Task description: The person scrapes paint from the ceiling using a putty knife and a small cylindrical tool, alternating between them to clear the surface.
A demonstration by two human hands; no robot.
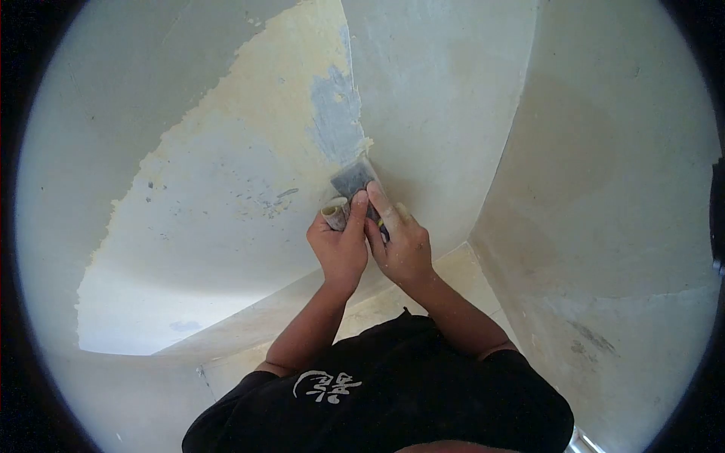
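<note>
A wide-bladed scraper (352, 180) lies with its blade against the surface, right at the ragged edge of the pale coating. My right hand (406, 245) is closed round its dark handle, with the index finger stretched along toward the blade. From the other side, my left hand (340, 245) is closed as well, its thumb pressed at the base of the blade. A pale, hollow, tube-shaped piece (334, 216) shows at the left hand's curled fingers; what it is, I cannot tell. Just beyond the blade is a bare grey patch (337, 113).
Left of the blade spreads a stripped, yellowish-white area (219, 166) with a jagged border and small dark pits. Intact grey-white coating (438, 90) lies to the right. A plain wall (589, 196) meets it at a corner, with a dark smudge (593, 337) low down.
</note>
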